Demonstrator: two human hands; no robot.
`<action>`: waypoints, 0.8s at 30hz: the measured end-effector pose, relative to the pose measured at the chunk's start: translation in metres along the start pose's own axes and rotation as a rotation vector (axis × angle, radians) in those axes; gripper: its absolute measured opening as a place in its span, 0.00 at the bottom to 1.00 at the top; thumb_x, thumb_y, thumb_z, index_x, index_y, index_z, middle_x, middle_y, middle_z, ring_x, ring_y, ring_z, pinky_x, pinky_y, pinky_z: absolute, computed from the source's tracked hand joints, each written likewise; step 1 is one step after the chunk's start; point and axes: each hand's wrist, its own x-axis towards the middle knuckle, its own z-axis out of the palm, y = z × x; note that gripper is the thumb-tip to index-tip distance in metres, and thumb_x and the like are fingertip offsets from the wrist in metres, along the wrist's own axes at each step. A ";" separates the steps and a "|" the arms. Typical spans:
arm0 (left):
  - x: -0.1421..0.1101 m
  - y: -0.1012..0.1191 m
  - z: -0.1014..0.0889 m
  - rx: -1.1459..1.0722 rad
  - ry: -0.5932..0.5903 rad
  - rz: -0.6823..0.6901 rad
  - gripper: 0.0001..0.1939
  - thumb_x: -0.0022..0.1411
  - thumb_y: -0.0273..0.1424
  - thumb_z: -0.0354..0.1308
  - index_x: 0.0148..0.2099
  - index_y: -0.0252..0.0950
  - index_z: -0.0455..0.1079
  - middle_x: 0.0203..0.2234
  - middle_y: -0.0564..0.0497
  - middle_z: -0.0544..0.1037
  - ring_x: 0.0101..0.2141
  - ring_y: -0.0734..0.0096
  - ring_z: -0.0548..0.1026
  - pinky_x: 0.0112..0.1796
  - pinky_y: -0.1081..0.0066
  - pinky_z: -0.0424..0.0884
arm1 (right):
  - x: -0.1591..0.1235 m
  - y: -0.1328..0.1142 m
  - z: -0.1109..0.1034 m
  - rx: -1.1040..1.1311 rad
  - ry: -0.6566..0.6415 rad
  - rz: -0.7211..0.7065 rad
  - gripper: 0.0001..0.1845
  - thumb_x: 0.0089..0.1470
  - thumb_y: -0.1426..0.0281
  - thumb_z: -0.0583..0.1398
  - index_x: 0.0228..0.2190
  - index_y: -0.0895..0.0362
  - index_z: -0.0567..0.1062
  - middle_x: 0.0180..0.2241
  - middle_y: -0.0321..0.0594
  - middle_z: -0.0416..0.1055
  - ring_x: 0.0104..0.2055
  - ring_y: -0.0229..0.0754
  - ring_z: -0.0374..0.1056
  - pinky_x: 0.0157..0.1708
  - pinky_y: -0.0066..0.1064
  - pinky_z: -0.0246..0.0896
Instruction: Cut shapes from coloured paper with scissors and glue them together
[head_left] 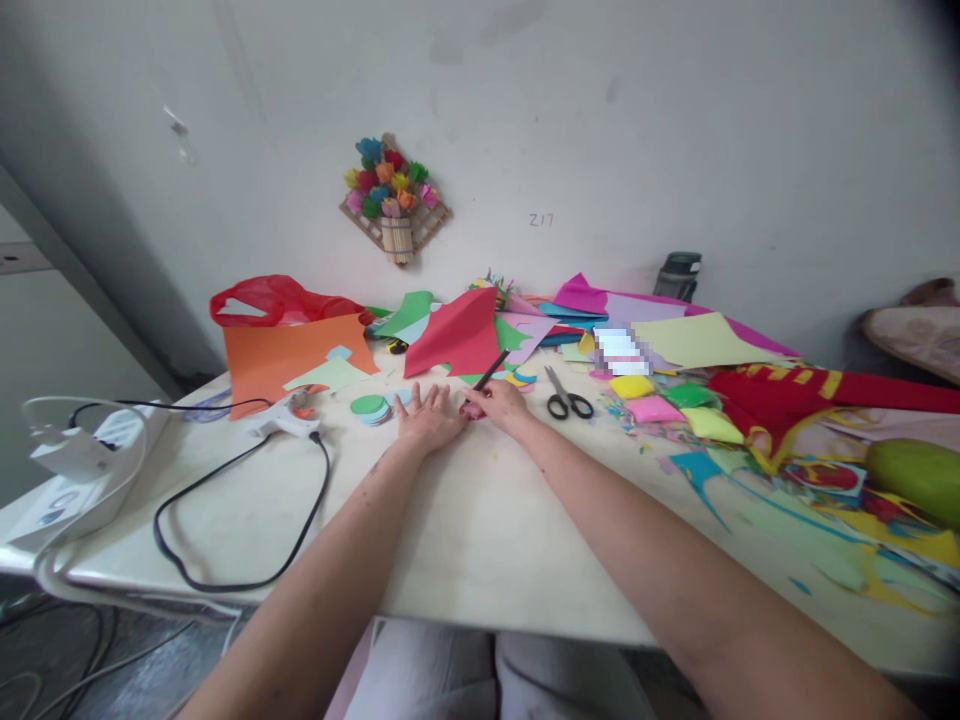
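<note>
My right hand [499, 403] grips a dark pencil [491, 370], its upper end leaning up to the right. A small pink-red piece of paper [474, 411] lies under the pencil's lower end, mostly covered by my fingers. Flat on the table beside it, my left hand [429, 420] has its fingers spread and touches the paper's left side. Just left of that hand is a small stack of paper circles [370, 407], green on top with pale blue below. Black-handled scissors [568, 400] lie to the right of my right hand, blades pointing away.
A white glue gun [285, 420] with a black cord and a power strip [90, 470] occupy the left. Behind my hands lie red paper [457, 335] and orange paper [296, 355]. Colourful clay packets [652, 408] and paper scraps [701, 475] cover the right. A dark bottle [678, 277] stands by the wall.
</note>
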 end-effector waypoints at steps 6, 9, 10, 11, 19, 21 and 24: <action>0.000 0.000 0.000 0.003 0.000 0.003 0.41 0.53 0.56 0.34 0.65 0.43 0.41 0.63 0.54 0.43 0.62 0.55 0.30 0.55 0.44 0.27 | 0.001 0.002 0.002 -0.015 0.025 -0.012 0.16 0.51 0.57 0.56 0.28 0.56 0.77 0.27 0.38 0.75 0.29 0.37 0.67 0.25 0.24 0.52; 0.000 -0.001 0.001 0.002 -0.001 0.002 0.41 0.53 0.56 0.34 0.65 0.43 0.41 0.63 0.54 0.42 0.62 0.55 0.29 0.55 0.44 0.27 | 0.002 0.004 0.003 -0.007 0.030 -0.020 0.17 0.51 0.57 0.56 0.29 0.56 0.77 0.27 0.38 0.74 0.29 0.37 0.67 0.25 0.24 0.52; 0.001 -0.001 0.001 0.002 -0.003 0.000 0.41 0.53 0.56 0.34 0.65 0.44 0.41 0.63 0.54 0.42 0.62 0.56 0.29 0.55 0.44 0.27 | 0.002 0.004 0.003 -0.008 0.032 -0.021 0.17 0.51 0.57 0.56 0.29 0.56 0.77 0.27 0.38 0.75 0.29 0.37 0.67 0.25 0.25 0.52; 0.001 -0.001 0.001 0.003 -0.005 -0.001 0.41 0.53 0.56 0.34 0.65 0.44 0.41 0.63 0.54 0.42 0.62 0.56 0.29 0.55 0.44 0.27 | 0.003 0.004 0.003 -0.010 0.036 -0.023 0.17 0.50 0.57 0.56 0.29 0.56 0.77 0.27 0.38 0.75 0.29 0.37 0.67 0.25 0.25 0.52; 0.001 -0.001 0.001 -0.003 -0.007 -0.001 0.41 0.53 0.56 0.34 0.65 0.44 0.41 0.63 0.55 0.42 0.62 0.56 0.29 0.55 0.45 0.26 | 0.004 0.006 0.004 -0.006 0.039 -0.030 0.16 0.51 0.59 0.56 0.28 0.57 0.77 0.26 0.39 0.74 0.28 0.37 0.67 0.25 0.24 0.53; 0.001 0.000 0.001 -0.004 -0.008 -0.001 0.41 0.53 0.56 0.34 0.65 0.44 0.41 0.63 0.55 0.42 0.62 0.56 0.29 0.55 0.45 0.26 | 0.004 0.006 0.003 -0.008 0.043 -0.032 0.16 0.51 0.59 0.56 0.27 0.57 0.77 0.25 0.39 0.74 0.28 0.37 0.67 0.25 0.24 0.53; 0.001 0.000 0.001 0.000 -0.010 -0.004 0.41 0.53 0.57 0.34 0.65 0.44 0.41 0.63 0.55 0.42 0.62 0.56 0.29 0.55 0.44 0.27 | 0.004 0.005 0.003 -0.015 0.053 -0.034 0.16 0.51 0.59 0.56 0.26 0.57 0.77 0.24 0.38 0.74 0.28 0.37 0.67 0.26 0.24 0.54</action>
